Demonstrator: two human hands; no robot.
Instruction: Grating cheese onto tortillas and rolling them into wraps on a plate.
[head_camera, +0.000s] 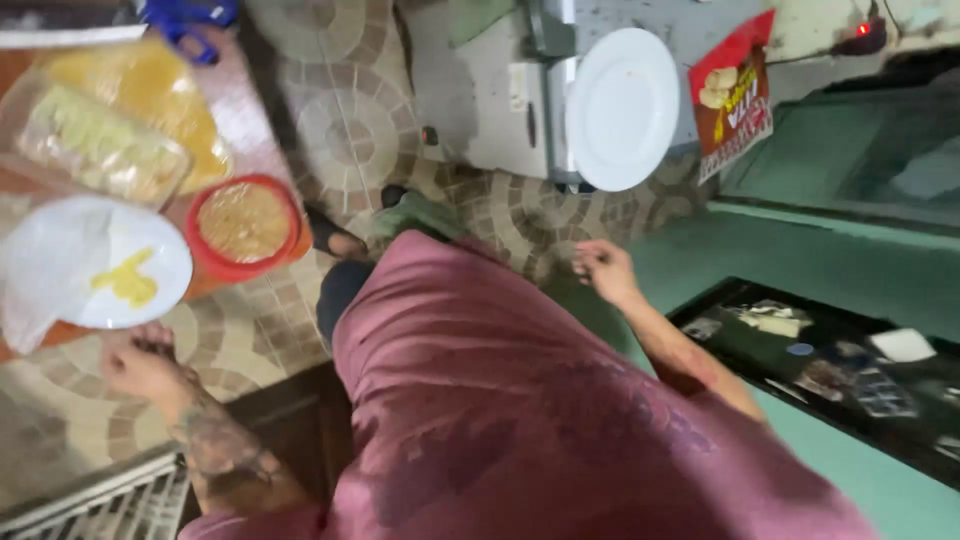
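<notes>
Seen from above, the person's left hand (140, 362) hangs loosely curled and holds nothing, just below a white plate (105, 262) smeared with yellow sauce; the plate lies up and slightly left of it. The right hand (605, 270), also bare and half-curled, hangs well apart, nearer a second white plate (622, 108). A red bowl (245, 225) sits right of the smeared plate. Motion blur hides finger detail.

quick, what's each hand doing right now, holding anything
Left hand: loosely curled beside the white plate, nothing visible in it.
Right hand: loosely open, empty, hanging above the patterned floor.
</notes>
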